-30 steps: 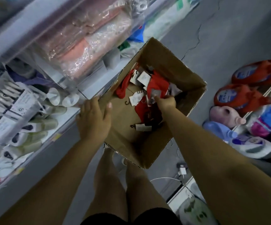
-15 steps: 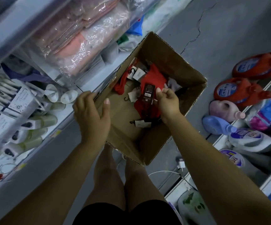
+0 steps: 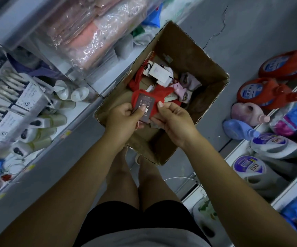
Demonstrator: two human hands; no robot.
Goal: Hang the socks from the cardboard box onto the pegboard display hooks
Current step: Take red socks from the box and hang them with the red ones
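Together, our left hand [image 3: 124, 116] and right hand [image 3: 174, 120] pinch the dark-labelled red sock pair [image 3: 159, 94] at six o'clock over the brown cardboard box [image 3: 213, 63], likely straightening it for hanging.

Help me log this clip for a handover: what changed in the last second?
The left hand let go of the cardboard box rim and moved right to pinch the dark tag of the red socks. The right hand, which had lifted that pair out of the pile, now grips it from the right, above the box. The box and the other socks in it look unmoved.
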